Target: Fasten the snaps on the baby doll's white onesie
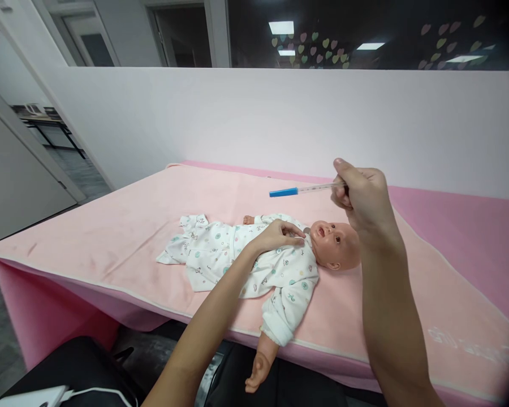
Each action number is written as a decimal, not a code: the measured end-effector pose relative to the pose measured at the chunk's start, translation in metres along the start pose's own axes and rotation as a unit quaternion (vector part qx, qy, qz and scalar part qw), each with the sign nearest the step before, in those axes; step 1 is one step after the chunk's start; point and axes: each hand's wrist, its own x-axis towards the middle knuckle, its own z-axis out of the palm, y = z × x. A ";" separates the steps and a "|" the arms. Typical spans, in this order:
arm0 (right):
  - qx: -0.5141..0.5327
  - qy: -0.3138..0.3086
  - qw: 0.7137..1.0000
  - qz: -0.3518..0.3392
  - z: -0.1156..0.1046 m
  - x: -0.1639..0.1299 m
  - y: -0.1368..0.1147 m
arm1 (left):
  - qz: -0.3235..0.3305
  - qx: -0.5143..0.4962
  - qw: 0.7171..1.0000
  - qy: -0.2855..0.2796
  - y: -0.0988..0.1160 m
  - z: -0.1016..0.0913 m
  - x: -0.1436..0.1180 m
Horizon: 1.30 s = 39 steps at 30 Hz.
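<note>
The clear stick with a blue end (304,190) is in the air above the far side of the doll (254,249), its blue end pointing left. The right hand's (360,192) grip is closed around the stick's right end only, so most of its length sticks out unsupported; a loosened thumb or a knock could drop it, and if the tube is glass, it might break. The left hand (279,236) rests on the doll's chest near the collar, fingers half curled; whether its grip pinches the patterned top (289,270) I cannot tell. A hard pull there could drag the doll nearer, since its near arm (268,351) already overhangs the near edge of the pink-covered bench (127,232). At the near left, a white cable (104,390) could catch the left forearm if that arm sweeps left.
</note>
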 end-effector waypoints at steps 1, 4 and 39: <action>-0.005 0.007 1.000 -0.007 0.001 0.000 0.000 | 0.000 0.001 1.000 0.000 0.000 0.000 0.000; -0.026 0.018 0.999 -0.022 0.002 -0.001 0.000 | 0.000 0.003 1.000 -0.002 0.000 -0.001 0.000; 0.012 -0.020 1.000 0.015 0.001 -0.005 -0.009 | 0.000 0.011 1.000 -0.001 0.000 0.000 -0.001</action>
